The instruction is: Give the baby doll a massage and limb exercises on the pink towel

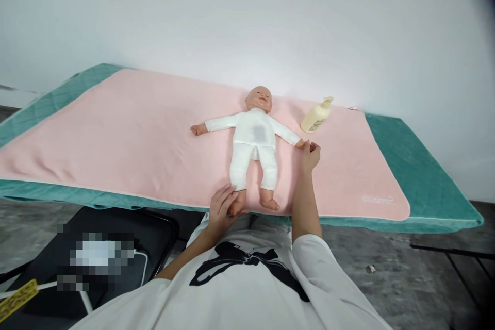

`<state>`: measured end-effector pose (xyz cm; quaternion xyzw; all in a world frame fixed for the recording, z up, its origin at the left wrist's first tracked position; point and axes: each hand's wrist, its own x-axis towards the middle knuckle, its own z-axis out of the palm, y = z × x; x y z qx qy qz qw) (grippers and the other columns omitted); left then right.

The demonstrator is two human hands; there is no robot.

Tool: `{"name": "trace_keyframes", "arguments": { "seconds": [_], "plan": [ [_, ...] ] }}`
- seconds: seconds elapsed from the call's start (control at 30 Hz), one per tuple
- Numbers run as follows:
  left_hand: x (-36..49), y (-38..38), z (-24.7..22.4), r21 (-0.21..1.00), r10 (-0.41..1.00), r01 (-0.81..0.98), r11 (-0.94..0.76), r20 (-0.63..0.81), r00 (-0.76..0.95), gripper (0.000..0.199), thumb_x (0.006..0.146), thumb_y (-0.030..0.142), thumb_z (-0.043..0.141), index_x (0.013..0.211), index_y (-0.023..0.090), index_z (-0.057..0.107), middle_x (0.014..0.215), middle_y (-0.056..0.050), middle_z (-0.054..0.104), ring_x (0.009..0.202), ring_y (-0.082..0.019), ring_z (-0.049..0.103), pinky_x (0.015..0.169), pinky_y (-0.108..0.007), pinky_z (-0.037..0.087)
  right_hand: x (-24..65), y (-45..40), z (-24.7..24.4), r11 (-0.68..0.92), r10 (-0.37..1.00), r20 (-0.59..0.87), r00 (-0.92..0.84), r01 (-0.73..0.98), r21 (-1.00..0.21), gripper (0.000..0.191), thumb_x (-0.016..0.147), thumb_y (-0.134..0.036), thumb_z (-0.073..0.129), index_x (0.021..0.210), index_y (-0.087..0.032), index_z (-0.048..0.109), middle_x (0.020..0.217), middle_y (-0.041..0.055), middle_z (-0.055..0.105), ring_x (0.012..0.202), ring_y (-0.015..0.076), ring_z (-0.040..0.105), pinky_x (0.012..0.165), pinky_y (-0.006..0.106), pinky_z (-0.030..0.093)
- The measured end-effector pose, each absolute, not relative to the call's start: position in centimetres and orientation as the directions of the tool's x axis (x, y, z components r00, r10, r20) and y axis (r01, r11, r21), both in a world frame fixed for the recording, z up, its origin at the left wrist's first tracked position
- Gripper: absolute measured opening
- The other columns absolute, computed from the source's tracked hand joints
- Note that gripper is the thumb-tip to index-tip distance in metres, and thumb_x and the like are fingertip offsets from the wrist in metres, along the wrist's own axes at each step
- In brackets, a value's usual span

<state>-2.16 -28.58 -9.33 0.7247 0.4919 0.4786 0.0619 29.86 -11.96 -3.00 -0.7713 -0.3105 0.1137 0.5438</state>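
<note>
A baby doll (254,129) with a white cloth body lies face up, arms spread and legs toward me. My left hand (222,207) is at its foot on the left of the view, fingers over the ankle and thumb by the sole, closed loosely around it. At the doll's outstretched hand on the right of the view, my right hand (311,155) pinches the small fingers. Part of that doll hand is hidden by my fingers. Just beyond my right hand, a pale yellow pump bottle (316,116) lies tilted on the pink mat (116,134).
The pink mat covers much of a green padded table (417,175) against a white wall (232,15). A black chair (154,232) stands at the lower left, with a blurred-out item and a white cable on it. Black metal legs (460,263) show at the lower right.
</note>
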Motion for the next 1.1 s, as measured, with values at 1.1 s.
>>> {"name": "trace_keyframes", "arguments": {
  "seconds": [1.1],
  "plan": [
    [-3.1, -31.0, -5.8, 0.973, 0.889, 0.132, -0.191, 0.228, -0.398, 0.059, 0.083, 0.039, 0.071, 0.136, 0.024, 0.050, 0.137, -0.015, 0.059, 0.127, -0.030, 0.057, 0.104, -0.046, 0.053, 29.3, -13.0, -3.3, 0.003, 0.678, 0.245, 0.694, 0.330, -0.944, 0.048, 0.087, -0.045, 0.055, 0.126, -0.019, 0.047, 0.115, 0.0089, 0.059, 0.096, 0.0150, 0.063, 0.086, 0.028, 0.052]
  ]
}}
